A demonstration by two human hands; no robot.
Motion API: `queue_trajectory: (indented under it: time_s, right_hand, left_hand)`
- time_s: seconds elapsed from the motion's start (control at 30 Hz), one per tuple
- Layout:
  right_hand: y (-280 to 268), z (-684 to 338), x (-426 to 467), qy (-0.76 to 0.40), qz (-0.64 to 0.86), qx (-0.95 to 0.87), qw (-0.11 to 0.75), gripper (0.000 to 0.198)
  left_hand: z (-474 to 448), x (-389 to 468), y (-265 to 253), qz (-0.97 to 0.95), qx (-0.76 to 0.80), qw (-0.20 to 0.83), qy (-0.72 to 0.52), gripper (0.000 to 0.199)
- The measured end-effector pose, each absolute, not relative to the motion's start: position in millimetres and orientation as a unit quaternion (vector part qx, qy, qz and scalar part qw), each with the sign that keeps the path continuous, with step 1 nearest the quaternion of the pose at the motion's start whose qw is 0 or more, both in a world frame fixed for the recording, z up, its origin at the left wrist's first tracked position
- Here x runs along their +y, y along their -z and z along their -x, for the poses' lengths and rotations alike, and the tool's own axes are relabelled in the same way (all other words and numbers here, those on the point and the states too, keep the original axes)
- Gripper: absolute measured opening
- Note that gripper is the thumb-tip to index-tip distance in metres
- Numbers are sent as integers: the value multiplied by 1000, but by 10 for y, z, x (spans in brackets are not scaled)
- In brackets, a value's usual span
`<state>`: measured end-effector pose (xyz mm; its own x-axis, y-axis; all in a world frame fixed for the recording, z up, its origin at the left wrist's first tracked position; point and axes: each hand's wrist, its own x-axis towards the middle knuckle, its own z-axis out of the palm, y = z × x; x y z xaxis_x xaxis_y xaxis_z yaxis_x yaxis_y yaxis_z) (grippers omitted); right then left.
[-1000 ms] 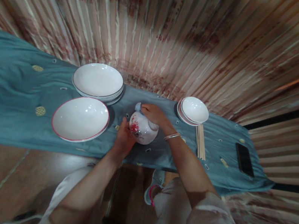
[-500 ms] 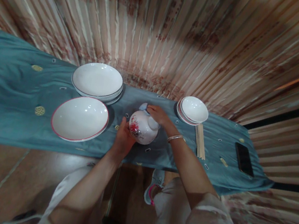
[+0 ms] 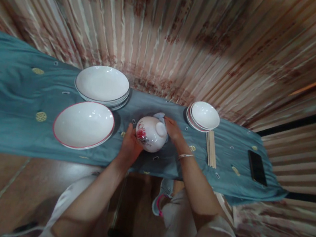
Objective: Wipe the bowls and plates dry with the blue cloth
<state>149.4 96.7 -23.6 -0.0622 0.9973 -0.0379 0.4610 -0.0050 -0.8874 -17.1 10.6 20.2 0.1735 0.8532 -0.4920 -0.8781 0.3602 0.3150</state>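
A white bowl with red flowers is tilted so that its outside and foot ring face me, just above the cloth-covered table. My left hand grips its left side, the thumb up along the wall and the other fingers hidden behind. At the bowl's upper right, my right hand pinches a pale blue cloth against the rim. Part of that cloth also shows past the bowl's right edge. A silvery bangle circles my right wrist.
Left of the bowl stand a stack of white plates and a red-rimmed dish. To the right are stacked small bowls, wooden chopsticks and a black phone. A pleated curtain hangs behind the table.
My right hand has slid rightward and slightly down around the bowl with the cloth. The bowl's foot ring has come into fuller view. My left hand has stayed in place.
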Motion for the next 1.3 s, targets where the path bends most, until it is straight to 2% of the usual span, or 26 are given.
queue_trajectory:
  time_s: [0.13, 0.5, 0.63, 1.3]
  right_hand:
    - [231, -1488, 820, -440, 590, -559, 383, 37]
    - [399, -1420, 477, -369, 643, -508, 438, 48]
    - [431, -1366, 349, -345, 680, -479, 435, 45]
    - [482, -1007, -292, -269, 721, -483, 418, 57]
  left_hand:
    - [173, 106, -200, 25, 315, 763, -564, 59]
    - [174, 113, -193, 24, 306, 767, -564, 60]
    - [173, 108, -212, 24, 317, 761, -565, 59]
    - [155, 90, -244, 14, 319, 759, -568, 58]
